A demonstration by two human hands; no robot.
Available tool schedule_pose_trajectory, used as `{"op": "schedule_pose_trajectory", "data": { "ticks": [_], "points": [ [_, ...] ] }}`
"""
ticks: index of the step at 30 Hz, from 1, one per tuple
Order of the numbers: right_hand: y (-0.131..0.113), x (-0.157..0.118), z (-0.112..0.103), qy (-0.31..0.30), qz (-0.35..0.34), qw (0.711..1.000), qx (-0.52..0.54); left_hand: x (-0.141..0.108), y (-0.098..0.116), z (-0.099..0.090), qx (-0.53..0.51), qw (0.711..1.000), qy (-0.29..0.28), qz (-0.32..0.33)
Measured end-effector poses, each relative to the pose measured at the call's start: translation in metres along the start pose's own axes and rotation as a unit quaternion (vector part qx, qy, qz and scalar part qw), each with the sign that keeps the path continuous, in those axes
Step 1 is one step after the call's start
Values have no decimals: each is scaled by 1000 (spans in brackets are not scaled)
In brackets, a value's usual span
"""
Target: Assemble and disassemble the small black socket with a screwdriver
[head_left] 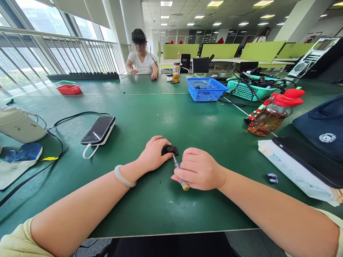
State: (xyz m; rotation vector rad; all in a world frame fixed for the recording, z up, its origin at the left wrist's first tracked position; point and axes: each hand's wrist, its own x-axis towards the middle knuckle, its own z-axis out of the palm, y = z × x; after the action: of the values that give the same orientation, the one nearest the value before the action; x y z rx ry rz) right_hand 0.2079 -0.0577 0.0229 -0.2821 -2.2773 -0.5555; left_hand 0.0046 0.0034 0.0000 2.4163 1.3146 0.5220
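Observation:
My left hand (153, 154), with a pale bracelet (124, 176) at the wrist, is closed on a small black part (173, 149) resting on the green table (134, 214). What kind of part it is, I cannot make out. My right hand (200, 169) grips a screwdriver (177, 163) with a clear handle and a tan end cap. The screwdriver slants, its tip meeting the black part near my left thumb. Part of the handle is hidden behind my right fingers.
On the left lie a phone (98, 130) with a white cable and a black cord. Ahead stand a red tray (69, 89), a blue basket (206, 95) and a teal basket (241, 90) of cables. A red-lidded bottle (270, 119) stands right. A person (143, 61) sits opposite.

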Motion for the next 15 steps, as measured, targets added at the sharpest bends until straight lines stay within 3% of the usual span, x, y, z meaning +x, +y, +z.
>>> {"op": "schedule_pose_trajectory", "data": {
  "ticks": [15],
  "points": [
    [1,3,-2,-21,-30,999,-34,0,4,-4,-5,1000,-5,-3]
  ]
}}
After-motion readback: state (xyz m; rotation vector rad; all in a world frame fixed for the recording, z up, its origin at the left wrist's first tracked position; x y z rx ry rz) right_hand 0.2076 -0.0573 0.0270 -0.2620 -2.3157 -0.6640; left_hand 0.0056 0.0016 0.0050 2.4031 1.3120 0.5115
